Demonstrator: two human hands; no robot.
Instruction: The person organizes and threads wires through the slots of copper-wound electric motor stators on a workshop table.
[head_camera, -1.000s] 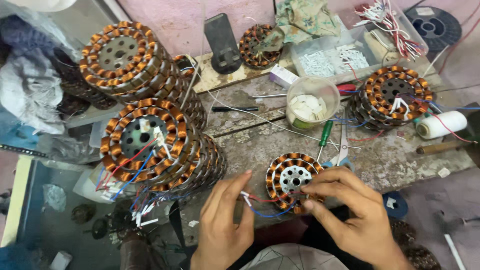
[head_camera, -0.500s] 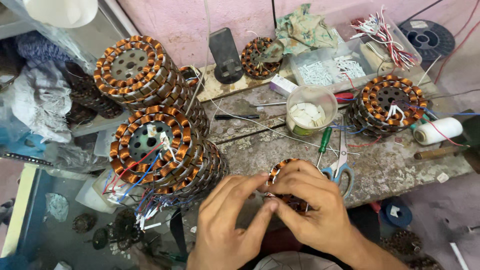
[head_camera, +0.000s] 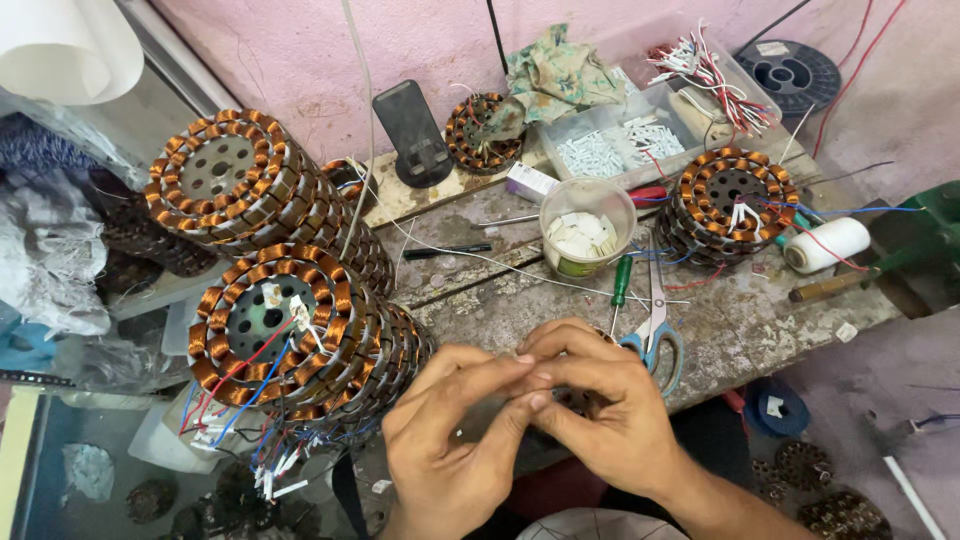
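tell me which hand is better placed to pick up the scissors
Right. The right hand lies just beside the blue-handled scissors, nearly touching the handles. The left hand sits farther off, toward the stacked copper coils, and both hands are pressed together over a small part.

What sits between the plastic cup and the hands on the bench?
In the head view, between the plastic cup and the hands: a green-handled screwdriver and blue-handled scissors, lying on the bench.

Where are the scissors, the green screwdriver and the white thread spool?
scissors (head_camera: 657, 330): head view, blue handle loop.
green screwdriver (head_camera: 621, 282): head view, green handle.
white thread spool (head_camera: 828, 244): head view, wound side.
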